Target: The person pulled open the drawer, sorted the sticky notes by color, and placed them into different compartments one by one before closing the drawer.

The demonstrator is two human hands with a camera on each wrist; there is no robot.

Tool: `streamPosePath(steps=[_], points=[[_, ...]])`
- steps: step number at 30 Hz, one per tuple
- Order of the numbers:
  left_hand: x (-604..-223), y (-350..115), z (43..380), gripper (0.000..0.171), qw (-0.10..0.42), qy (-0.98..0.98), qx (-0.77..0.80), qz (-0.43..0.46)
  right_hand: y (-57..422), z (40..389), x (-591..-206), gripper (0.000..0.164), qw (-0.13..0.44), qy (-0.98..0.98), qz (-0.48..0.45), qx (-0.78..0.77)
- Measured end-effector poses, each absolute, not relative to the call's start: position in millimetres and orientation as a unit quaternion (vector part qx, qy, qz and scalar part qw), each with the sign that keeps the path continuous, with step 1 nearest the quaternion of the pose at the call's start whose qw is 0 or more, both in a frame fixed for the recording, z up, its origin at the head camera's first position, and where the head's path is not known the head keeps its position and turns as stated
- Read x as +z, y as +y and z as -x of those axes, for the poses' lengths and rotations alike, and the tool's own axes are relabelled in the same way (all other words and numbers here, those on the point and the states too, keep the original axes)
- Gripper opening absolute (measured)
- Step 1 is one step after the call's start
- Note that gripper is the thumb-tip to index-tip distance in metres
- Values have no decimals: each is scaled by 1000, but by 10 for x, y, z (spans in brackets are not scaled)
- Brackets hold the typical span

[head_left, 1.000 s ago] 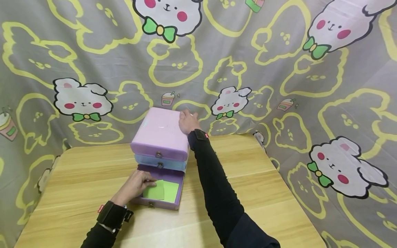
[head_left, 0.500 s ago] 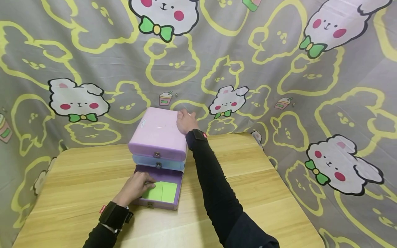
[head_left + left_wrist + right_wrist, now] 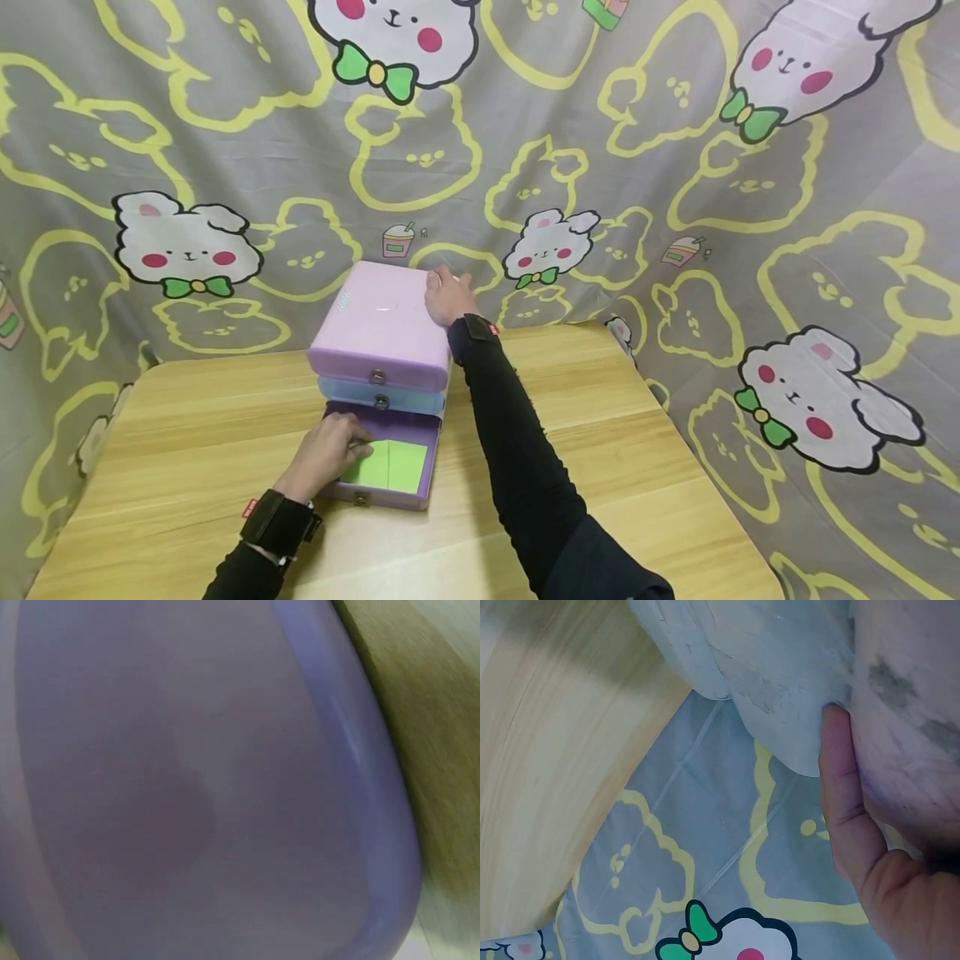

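Observation:
A small three-tier drawer box (image 3: 382,325) stands at the back of the table, pink on top with a blue drawer (image 3: 397,394) in the middle. Its bottom purple drawer (image 3: 397,500) is pulled out. Two lime-green paper notes lie side by side in it: a left note (image 3: 373,467) and a right note (image 3: 408,467). My left hand (image 3: 322,454) reaches over the drawer's left wall and pinches the left note's edge; the fingertips are partly hidden. That purple wall (image 3: 225,787) fills the left wrist view. My right hand (image 3: 450,298) grips the box's top right edge, one finger (image 3: 844,769) along its side.
The wooden table (image 3: 585,467) spreads out on both sides of the box. A grey curtain (image 3: 300,150) printed with cartoon animals hangs close behind and at the sides. My right forearm (image 3: 517,450) crosses the table beside the box.
The left note, earlier tilted over the right one, now lies straighter and lower beside it. My left hand has barely shifted; the right hand keeps its hold. The head view has turned slightly.

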State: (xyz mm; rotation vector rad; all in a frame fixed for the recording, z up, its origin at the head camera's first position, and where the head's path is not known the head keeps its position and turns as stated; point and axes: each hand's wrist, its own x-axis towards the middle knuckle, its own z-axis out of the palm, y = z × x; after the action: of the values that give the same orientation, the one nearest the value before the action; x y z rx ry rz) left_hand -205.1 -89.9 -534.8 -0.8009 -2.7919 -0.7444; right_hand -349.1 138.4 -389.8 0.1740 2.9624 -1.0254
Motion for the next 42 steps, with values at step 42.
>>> streamPosePath(steps=[42], points=[[-5174,-874,875,15,218,-916,-270,200,1416,3522,-3920,51,2,944,-46,-327]])
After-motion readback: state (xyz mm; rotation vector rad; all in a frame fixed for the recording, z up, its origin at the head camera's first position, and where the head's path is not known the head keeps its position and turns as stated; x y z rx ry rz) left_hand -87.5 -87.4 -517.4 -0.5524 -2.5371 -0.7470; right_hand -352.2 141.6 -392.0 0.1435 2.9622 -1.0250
